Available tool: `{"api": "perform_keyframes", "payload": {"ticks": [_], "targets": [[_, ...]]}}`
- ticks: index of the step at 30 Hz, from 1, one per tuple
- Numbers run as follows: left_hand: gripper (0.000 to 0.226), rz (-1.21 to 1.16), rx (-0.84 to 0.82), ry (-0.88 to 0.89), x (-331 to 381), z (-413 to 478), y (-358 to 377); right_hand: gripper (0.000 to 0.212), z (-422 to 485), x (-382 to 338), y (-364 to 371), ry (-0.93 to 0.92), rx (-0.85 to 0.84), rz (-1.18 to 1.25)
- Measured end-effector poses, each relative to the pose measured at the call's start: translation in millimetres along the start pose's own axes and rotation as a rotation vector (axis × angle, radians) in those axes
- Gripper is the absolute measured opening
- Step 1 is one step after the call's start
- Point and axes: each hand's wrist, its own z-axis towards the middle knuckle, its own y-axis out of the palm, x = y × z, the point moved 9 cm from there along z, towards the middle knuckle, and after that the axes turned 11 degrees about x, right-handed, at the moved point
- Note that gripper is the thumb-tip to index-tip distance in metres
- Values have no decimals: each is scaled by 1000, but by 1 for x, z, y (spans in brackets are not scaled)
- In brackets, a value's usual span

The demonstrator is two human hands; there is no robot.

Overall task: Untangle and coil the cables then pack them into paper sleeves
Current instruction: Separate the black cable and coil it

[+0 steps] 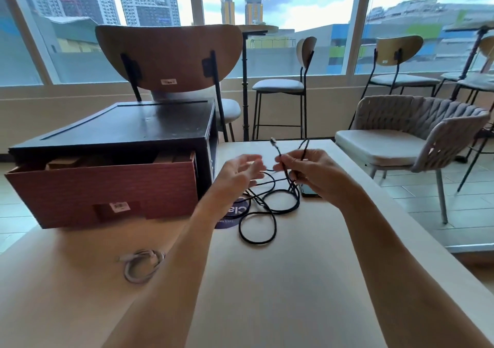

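**Black cable half in the air, grey one coiled by the near edge**

Nearest to me is the grey cable [143, 265], wound into a small round coil, lying flat toward the near left part of the table [280, 294], well apart from everything else.

Further in, around the table's middle, the black cable [258, 214] is a loose mess of loops. Its strands rise from the surface up to the right hand [310, 172], which is pinched around two strands; one plug end sticks up and slightly left above the fingers. So the long run goes roughly from the table upward and away from me. Left hand [240, 171] is spread wide beside it, palm facing right, gripping nothing as far as I can see.

Table's a pale wood top. A dark phone [310, 191] sits just under the right hand, and a purple round sticker [235, 214] lies partly under the loops. At the far left corner there's a black cabinet [120, 131] with a reddish drawer [107, 187] pulled out. Chairs and big windows behind.
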Motion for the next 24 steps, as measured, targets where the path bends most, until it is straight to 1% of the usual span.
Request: {"api": "perform_keyframes", "payload": {"ticks": [1,2,4,5,7,9,10,12,13,14,15,16,17,19,21,22,24], "targets": [[37,-72,-46,-25,7,-1,5,26,-2,-1,9,-6,-72,-50],[40,-79,-64,-22,15,-2,9,28,-4,0,17,1,-136,-85],[40,51,7,28,25,0,8,28,-6,1,26,22,-201,-116],[39,97,72,52,27,2,4,25,-7,0,28,24,-204,-123],[37,57,152,43,27,5,-3,17,-6,-1,24,49,-145,-43],[33,-21,195,21,27,6,-14,13,-1,-1,11,84,-13,128],[30,-45,220,33,32,6,-22,15,2,-1,1,81,74,203],[25,-123,269,83,46,5,-38,19,8,-3,-26,35,311,300],[24,-167,293,116,55,3,-46,19,8,-2,-42,18,443,387],[24,-200,317,160,64,1,-54,20,5,2,-56,41,564,535],[25,-213,344,214,73,-1,-62,23,2,8,-66,87,647,704],[27,-210,370,269,82,-3,-68,26,1,14,-73,119,695,821],[29,-204,388,319,91,-6,-72,27,-1,17,-77,141,726,874],[31,-213,385,372,102,-9,-75,27,-1,20,-79,166,730,825],[31,-222,335,377,106,-9,-70,25,0,18,-75,165,709,679],[30,-238,299,377,107,-10,-65,24,1,15,-71,155,684,603],[28,-317,219,361,106,-12,-56,23,4,8,-58,116,582,458]]}}
